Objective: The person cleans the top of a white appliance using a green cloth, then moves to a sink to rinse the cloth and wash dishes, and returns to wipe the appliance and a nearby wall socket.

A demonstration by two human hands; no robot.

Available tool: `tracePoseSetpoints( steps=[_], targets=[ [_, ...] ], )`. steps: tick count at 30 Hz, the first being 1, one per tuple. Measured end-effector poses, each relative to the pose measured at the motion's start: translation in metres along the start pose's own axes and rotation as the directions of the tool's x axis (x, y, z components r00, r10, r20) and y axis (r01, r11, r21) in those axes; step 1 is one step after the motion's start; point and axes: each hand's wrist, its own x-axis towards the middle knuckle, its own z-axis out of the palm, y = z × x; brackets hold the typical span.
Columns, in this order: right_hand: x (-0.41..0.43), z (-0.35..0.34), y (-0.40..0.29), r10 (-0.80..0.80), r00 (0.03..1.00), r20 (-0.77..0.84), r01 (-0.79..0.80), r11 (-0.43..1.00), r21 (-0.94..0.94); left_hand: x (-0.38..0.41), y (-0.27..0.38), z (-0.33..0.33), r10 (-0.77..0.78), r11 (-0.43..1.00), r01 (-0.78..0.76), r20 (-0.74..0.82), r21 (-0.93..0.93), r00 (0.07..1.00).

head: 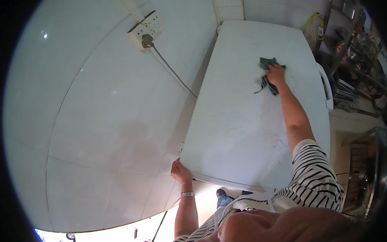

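Note:
Before me is the broad white lid (241, 119) of what looks like a chest freezer, marked with dark specks and smudges. My right hand (276, 74) reaches far across it and presses a crumpled dark green cloth (268, 61) against the surface. A loose strip of the cloth trails to the left of the fingers. My left hand (181, 173), with a metal-banded watch (187, 194) on the wrist, is curled at the lid's near left corner. Its fingertips are partly hidden there.
The tiled wall (94, 131) runs along the left. A plug (147, 40) sits in its socket strip (145, 28), with a grey cord (176, 73) leading behind the lid. A white handle (325, 84) sticks out on the right, near a cluttered metal rack (348, 64).

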Motion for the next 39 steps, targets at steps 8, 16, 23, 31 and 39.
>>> tracePoseSetpoints(
  steps=[8,16,23,31,39],
  targets=[
    [-0.081,0.016,-0.291,-0.642,0.73,-0.237,0.624,0.482,0.615,0.008,0.013,0.0,-0.014,0.999,0.013,0.017,0.04,1.0],
    [-0.207,-0.093,-0.32,-0.827,0.534,-0.174,0.578,0.207,0.789,0.006,0.002,-0.007,0.076,0.995,-0.077,0.017,0.059,0.997],
    [-0.04,-0.132,-0.299,-0.337,0.882,0.328,-0.338,0.032,0.941,0.005,0.006,-0.008,0.097,0.995,-0.097,0.013,0.028,0.995],
    [0.13,-0.284,-0.37,-0.236,0.912,-0.337,0.395,0.271,0.878,0.009,0.01,-0.012,0.051,0.998,-0.054,0.068,0.04,0.996],
    [0.152,-0.284,-0.446,-0.503,0.797,-0.334,0.578,0.796,0.179,0.006,0.004,-0.011,0.11,0.994,-0.109,0.023,-0.025,0.994]
  ],
)
